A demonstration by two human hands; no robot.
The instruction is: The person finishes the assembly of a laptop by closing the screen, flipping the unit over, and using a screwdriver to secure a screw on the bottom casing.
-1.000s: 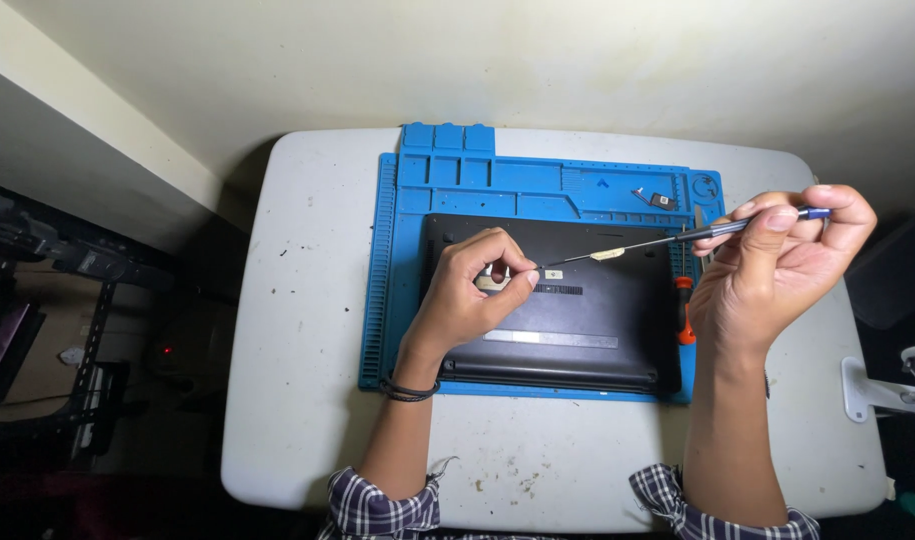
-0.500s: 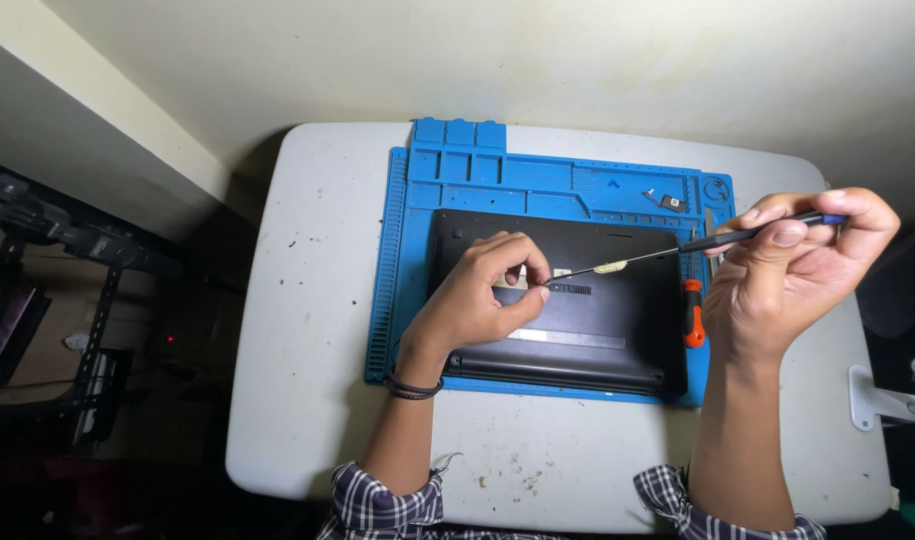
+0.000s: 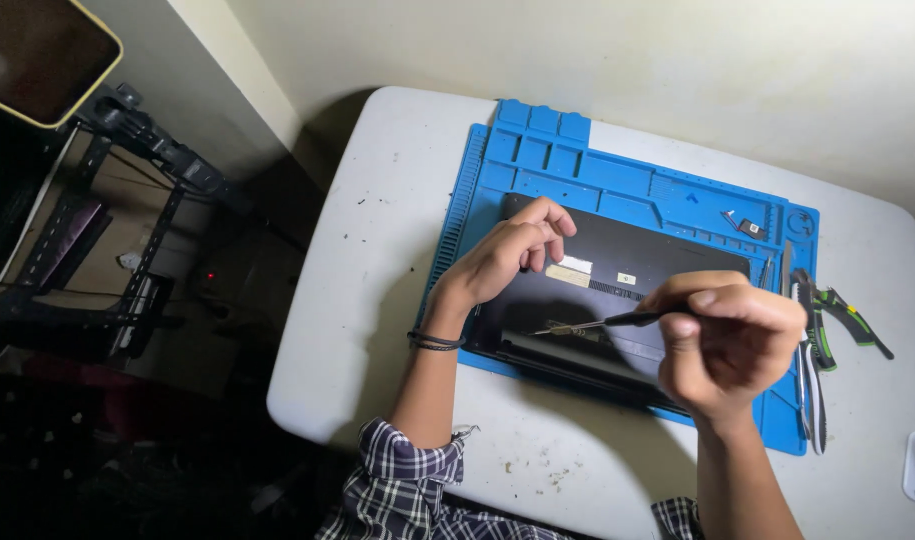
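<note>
**Screwdriver meets laptop base on blue repair mat**

At the centre of a white table [image 3: 377, 300], a black laptop [image 3: 657, 260] lies underside up on a blue work mat [image 3: 597, 180], with a person's two bare hands over it. The right hand [image 3: 722, 340], at about four o'clock from the laptop's middle, is closed around the dark handle of a thin screwdriver [image 3: 602, 322]; its shaft points toward nine o'clock and the tip rests on the laptop's base. The left hand [image 3: 507, 255], at about ten o'clock, rests on the laptop with its fingers curled loosely; whether it holds anything cannot be told. A dark band sits on that wrist, and plaid sleeves show at six o'clock.

Along the mat's edge at three o'clock lie pliers with green-and-black handles [image 3: 837, 315] and other slim tools. Small loose parts [image 3: 742, 225] sit in a mat compartment at one o'clock. The right hand blocks the laptop's lower right corner from view. A dark metal rack [image 3: 127, 200] stands at nine o'clock, off the table.
</note>
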